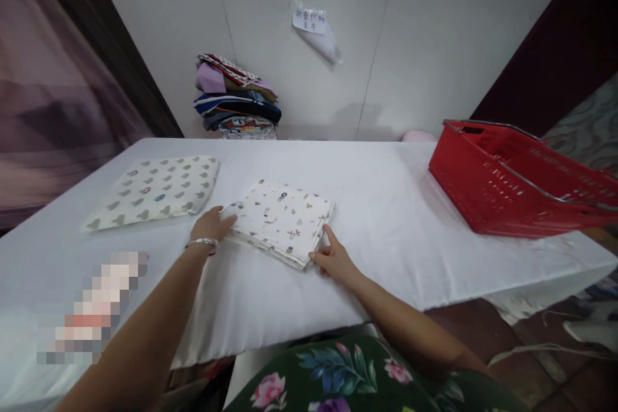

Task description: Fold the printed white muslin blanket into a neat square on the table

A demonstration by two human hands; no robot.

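Note:
A folded white cloth with small scattered prints [280, 219] lies flat on the white-covered table [386, 206], in front of me. My left hand [212, 225], with a bracelet at the wrist, touches the cloth's left corner, thumb and fingers apart. At the right edge, my right hand [333, 257] has its thumb and fingers on the cloth's near right corner, gripping the layered edge. Farther left lies another folded cloth with grey-green prints [159, 190], touched by neither hand.
A red plastic basket [521, 187] with metal handles stands at the right end of the table. Against the wall at the back left is a stack of folded fabrics [236, 100]. A blurred-out item [96, 309] lies at the front left.

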